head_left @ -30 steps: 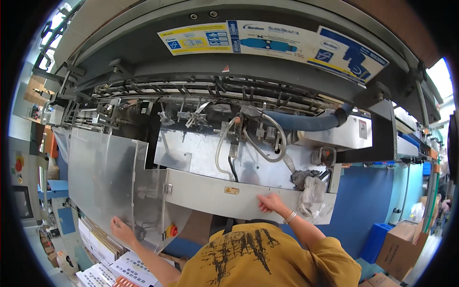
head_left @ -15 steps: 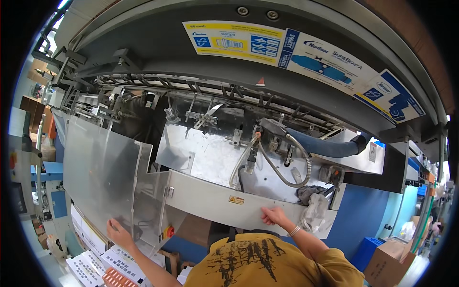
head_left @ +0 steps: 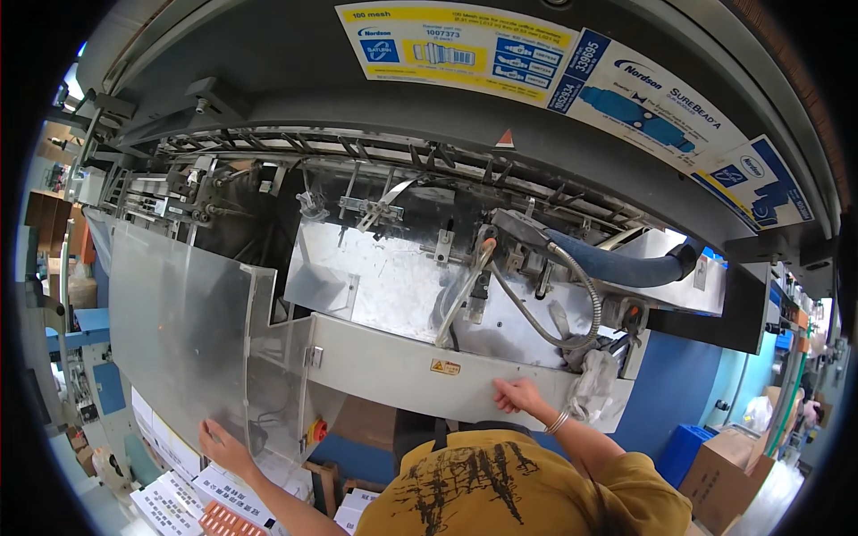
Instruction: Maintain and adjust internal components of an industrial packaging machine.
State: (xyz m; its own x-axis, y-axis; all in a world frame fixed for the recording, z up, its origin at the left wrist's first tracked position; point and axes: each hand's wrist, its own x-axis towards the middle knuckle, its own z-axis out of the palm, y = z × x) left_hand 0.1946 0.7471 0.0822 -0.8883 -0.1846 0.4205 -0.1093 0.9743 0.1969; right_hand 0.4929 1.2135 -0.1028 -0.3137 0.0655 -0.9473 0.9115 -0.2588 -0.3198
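Beside the lower edge of a large translucent machine guard is my left hand, its fingers slightly bent and apart, with nothing visible in them. Stacks of white printed cartons lie just below it. My right hand is loosely curled at the front of the machine's pale metal panel. No object shows in its fingers; whether it touches the panel I cannot tell. A crumpled whitish cloth hangs over the panel to its right.
Behind the panel, a metal bed carries clamps, a thick blue hose and a looped metal conduit. A dark hood with labels overhangs it. A red-yellow rotary switch sits between my hands. Cardboard boxes stand at right.
The view has shifted slightly, so the labels on the hood sit higher. Both hands keep nearly the same places and poses against the machine.
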